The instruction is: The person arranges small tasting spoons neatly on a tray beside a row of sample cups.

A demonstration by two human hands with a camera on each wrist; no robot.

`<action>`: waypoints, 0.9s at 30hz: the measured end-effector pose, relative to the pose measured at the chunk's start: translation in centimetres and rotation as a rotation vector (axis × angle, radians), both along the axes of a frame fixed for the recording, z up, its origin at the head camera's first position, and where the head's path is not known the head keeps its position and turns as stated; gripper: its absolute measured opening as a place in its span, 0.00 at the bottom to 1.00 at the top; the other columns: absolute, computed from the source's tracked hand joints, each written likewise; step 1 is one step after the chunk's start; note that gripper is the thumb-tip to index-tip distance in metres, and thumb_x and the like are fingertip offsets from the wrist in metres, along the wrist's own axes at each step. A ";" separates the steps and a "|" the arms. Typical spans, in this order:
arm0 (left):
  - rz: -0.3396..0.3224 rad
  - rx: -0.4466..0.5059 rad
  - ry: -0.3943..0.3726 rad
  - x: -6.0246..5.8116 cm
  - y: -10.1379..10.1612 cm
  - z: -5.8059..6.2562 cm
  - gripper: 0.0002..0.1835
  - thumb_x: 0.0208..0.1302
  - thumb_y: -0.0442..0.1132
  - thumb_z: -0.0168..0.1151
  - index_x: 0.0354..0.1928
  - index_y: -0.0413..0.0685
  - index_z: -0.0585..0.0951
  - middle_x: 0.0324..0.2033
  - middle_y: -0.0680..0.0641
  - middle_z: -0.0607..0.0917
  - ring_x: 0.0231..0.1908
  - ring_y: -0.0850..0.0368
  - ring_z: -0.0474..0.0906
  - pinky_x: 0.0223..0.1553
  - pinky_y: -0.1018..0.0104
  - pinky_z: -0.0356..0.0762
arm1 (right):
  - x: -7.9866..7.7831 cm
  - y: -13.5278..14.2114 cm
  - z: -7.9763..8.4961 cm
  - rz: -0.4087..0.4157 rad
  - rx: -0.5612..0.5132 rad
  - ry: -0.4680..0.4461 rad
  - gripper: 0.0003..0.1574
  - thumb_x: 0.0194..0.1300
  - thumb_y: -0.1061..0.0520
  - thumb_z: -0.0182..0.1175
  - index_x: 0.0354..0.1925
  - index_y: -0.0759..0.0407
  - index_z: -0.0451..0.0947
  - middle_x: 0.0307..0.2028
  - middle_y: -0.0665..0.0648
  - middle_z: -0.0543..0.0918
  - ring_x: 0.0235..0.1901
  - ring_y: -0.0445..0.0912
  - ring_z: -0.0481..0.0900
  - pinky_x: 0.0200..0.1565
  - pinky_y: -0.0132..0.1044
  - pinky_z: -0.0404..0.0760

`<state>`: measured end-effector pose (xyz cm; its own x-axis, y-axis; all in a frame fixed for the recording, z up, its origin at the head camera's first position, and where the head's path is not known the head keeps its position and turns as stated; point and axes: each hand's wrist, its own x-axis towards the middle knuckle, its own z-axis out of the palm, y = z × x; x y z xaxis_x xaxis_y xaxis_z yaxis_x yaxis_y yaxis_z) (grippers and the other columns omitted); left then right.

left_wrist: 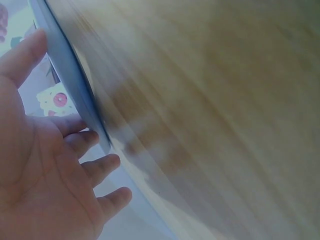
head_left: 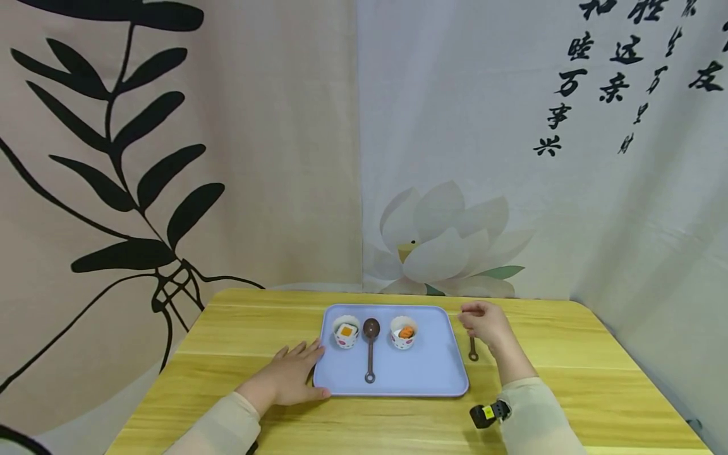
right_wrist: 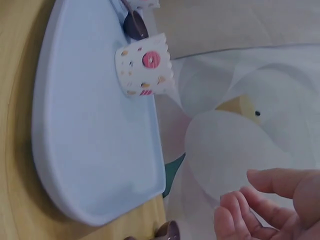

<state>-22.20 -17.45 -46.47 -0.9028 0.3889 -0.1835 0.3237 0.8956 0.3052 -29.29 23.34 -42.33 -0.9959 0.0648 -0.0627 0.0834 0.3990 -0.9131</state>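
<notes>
My left hand [head_left: 292, 374] rests at the left side of the lavender tray [head_left: 438, 366], fingers spread and thumb near its front corner. In the left wrist view the fingertips [left_wrist: 85, 137] lie along the tray's rim. My right hand [head_left: 486, 322] is raised just right of the tray, above a small brown spoon [head_left: 473, 351] whose bowl end it hides in the head view. The right wrist view shows nothing between its loosely bent fingers [right_wrist: 227, 217]. On the tray, a larger brown spoon [head_left: 370, 354] lies between two patterned paper cups, the left cup [head_left: 345, 341] and the right cup [head_left: 404, 342].
The left cup holds a white piece with an orange square [head_left: 346, 330]; an orange piece [head_left: 406, 332] sits in the right one. Everything stands on a yellow wooden table [head_left: 256, 328]. A printed curtain [head_left: 284, 158] hangs close behind its back edge.
</notes>
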 end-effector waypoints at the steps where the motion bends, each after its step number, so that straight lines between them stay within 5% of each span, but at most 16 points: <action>1: 0.000 0.000 0.000 0.0 0.0 0.0 0.53 0.58 0.71 0.61 0.76 0.42 0.63 0.76 0.43 0.59 0.74 0.36 0.54 0.71 0.33 0.47 | -0.1 0.2 -0.1 -0.004 0.000 -0.002 0.21 0.69 0.64 0.61 0.55 0.76 0.74 0.44 0.67 0.83 0.36 0.47 0.82 0.41 0.41 0.86; 12: -0.007 -0.001 -0.004 -0.3 -0.1 -0.3 0.53 0.58 0.72 0.61 0.76 0.43 0.62 0.77 0.43 0.58 0.74 0.36 0.53 0.71 0.33 0.47 | -1.6 2.1 -2.0 -0.059 0.014 -0.041 0.23 0.71 0.65 0.57 0.60 0.77 0.71 0.49 0.72 0.80 0.49 0.61 0.81 0.49 0.49 0.83; 27: 0.003 0.034 -0.018 -0.4 -0.1 -0.4 0.54 0.58 0.71 0.62 0.76 0.42 0.62 0.76 0.43 0.58 0.74 0.35 0.53 0.71 0.32 0.46 | -2.7 3.1 -4.2 -0.133 0.017 -0.113 0.24 0.67 0.66 0.60 0.59 0.76 0.72 0.37 0.64 0.81 0.34 0.49 0.81 0.35 0.40 0.83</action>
